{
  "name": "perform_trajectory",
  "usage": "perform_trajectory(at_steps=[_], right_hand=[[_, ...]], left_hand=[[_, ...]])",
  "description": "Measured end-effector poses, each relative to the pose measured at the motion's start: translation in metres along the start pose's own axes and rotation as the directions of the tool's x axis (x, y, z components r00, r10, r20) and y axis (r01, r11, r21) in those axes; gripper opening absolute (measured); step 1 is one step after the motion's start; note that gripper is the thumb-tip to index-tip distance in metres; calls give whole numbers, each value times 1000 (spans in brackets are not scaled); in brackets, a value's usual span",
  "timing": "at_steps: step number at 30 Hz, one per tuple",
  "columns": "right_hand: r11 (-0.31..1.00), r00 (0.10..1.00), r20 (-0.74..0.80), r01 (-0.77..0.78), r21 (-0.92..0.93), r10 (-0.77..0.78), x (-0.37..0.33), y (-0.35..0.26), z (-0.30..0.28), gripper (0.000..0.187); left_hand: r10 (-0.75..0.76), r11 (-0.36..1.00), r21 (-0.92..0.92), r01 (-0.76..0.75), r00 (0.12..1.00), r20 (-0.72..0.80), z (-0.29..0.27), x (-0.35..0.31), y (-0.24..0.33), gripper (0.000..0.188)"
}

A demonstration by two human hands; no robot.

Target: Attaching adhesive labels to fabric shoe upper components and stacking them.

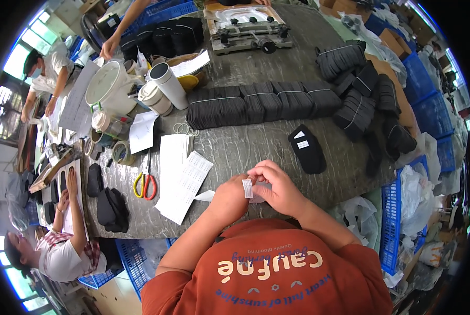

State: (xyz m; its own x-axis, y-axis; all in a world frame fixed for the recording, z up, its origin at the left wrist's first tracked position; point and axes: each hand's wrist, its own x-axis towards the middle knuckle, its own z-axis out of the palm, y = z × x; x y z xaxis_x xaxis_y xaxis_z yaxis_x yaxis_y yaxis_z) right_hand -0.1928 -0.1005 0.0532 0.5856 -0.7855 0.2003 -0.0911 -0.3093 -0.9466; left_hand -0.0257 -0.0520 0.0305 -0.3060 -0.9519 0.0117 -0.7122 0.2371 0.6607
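Observation:
Close to my body at the table's near edge, my left hand (229, 200) and my right hand (281, 192) meet with bent fingers. A small white printed label (247, 188) lies against the fingers of my left hand. The fingertips of my right hand pinch together just beside it; what is between them is too small to make out. Something pale and translucent shows below the fingers. Beyond my right hand lies a flat black rounded piece (307, 149) like an insole, bearing two small white labels. White printed sheets (185, 181) lie left of my left hand.
A long row of banded black pieces (261, 102) crosses the table, with more bundles (355, 107) at right. Scissors (145, 181), a tumbler (169, 85) and a white bucket (109, 89) stand left. A metal clamp frame (248, 31) sits far. Co-workers (56, 247) work at left.

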Motion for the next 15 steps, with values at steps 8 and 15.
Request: perform_trajectory(at_steps=[8,15], right_hand=[[925,939,-148,-264,272,312,-4,8,-15,4],[889,851,-273,-392,237,448,-23,51,-17,4]], left_hand=[[-90,994,71,87,995,51,-12,-6,6,12],[216,975,29,-219,971,99,6,-26,4,13]])
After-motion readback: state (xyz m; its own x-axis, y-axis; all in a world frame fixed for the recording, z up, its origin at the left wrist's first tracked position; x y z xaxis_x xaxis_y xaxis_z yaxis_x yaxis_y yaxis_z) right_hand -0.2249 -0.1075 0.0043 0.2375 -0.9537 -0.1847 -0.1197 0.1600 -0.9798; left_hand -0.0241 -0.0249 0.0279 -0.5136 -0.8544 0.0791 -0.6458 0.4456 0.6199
